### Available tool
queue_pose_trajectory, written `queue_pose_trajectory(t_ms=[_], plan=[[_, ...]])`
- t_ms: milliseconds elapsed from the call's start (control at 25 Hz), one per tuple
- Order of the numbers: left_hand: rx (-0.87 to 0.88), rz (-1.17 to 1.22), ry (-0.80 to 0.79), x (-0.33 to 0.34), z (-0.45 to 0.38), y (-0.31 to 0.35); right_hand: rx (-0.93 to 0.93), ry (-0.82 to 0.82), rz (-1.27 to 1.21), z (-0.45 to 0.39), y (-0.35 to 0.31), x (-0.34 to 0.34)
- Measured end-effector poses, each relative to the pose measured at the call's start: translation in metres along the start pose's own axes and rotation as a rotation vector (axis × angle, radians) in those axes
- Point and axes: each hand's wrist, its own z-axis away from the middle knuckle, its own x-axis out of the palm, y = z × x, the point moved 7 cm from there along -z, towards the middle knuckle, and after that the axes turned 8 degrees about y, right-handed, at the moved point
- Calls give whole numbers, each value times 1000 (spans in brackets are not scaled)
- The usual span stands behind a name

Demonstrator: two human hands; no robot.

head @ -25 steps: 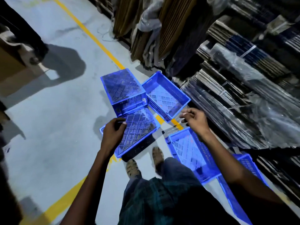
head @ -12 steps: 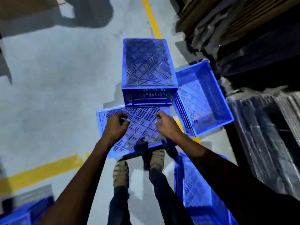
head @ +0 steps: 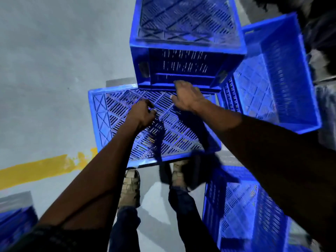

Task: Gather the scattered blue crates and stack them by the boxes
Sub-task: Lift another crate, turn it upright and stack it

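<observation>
An upturned blue crate (head: pixel 116 122) lies bottom-up on the floor in front of my feet. My left hand (head: pixel 141 113) rests on its slatted base with fingers curled into the slats. My right hand (head: pixel 187 97) reaches over its far edge, fingers spread against the lower rim of a second upturned blue crate (head: pixel 185 42) standing just behind. To the right an open blue crate (head: pixel 276 75) tilts against that one. Another open blue crate (head: pixel 251 211) lies at the lower right under my right arm.
A yellow floor line (head: pixel 40 170) runs in from the left on the grey concrete. Part of one more blue crate (head: pixel 14 220) shows at the bottom left. Dark stacked material (head: pixel 323 51) stands along the right edge. My two feet (head: pixel 131 188) stand just behind the near crate.
My head has dropped closer to the crates. My right hand has moved forward from the near crate's base to the rim of the crate behind. The left hand stays on the near crate.
</observation>
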Motion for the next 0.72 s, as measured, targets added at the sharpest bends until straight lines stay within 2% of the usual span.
queue_pose_trajectory(t_ms=[360, 520, 720], plan=[[24, -122, -73, 14, 1, 1, -122, -54, 254, -20, 15, 5], [-11, -139, -63, 21, -1, 1, -5, 75, 224, -17, 8, -25], [-41, -58, -14, 32, 0, 11, -172, 310, 385, 2, -18, -91]])
